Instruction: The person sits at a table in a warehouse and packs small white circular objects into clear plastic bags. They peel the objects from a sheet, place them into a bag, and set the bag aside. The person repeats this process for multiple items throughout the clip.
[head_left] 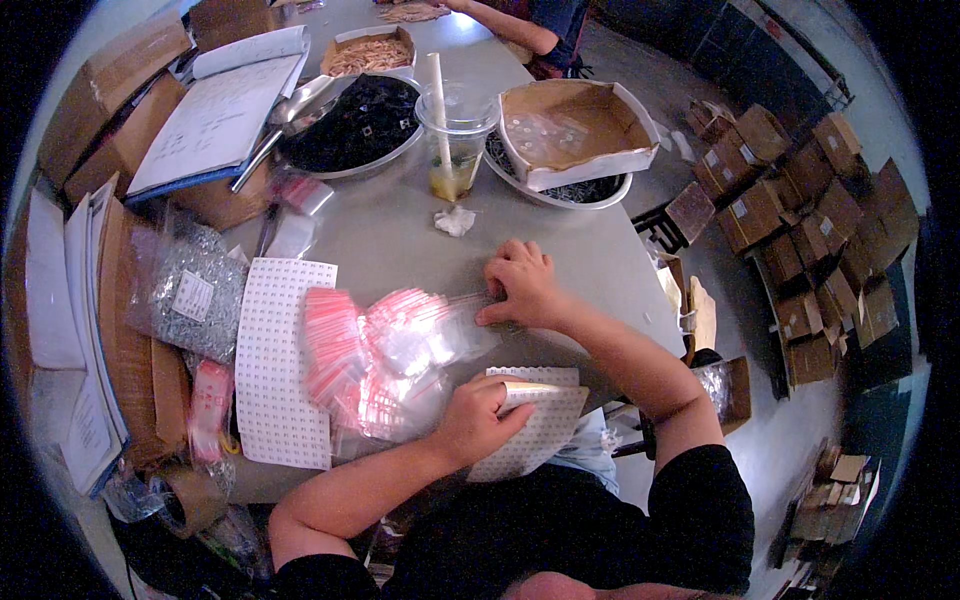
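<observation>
My left hand (474, 420) is closed on a sheet of small white labels (530, 435), whose upper edge curls back over my thumb and fingers. Across the table, my right hand (524, 286) rests with bent fingers, thumb and forefinger apart. It touches the right end of a fanned-out pile of clear zip bags (400, 335) with red-pink top strips. Glare hides part of the pile. Left of the bags lies a second label sheet (280, 400), flat on the table.
Beyond my hands stand a plastic cup with a straw (455, 150), a crumpled tissue (454, 221), a bowl of black parts (360, 125) and a white-rimmed box (575, 130). A bag of metal screws (195, 285) lies left. Another person's arm (505, 25) reaches in at the far end.
</observation>
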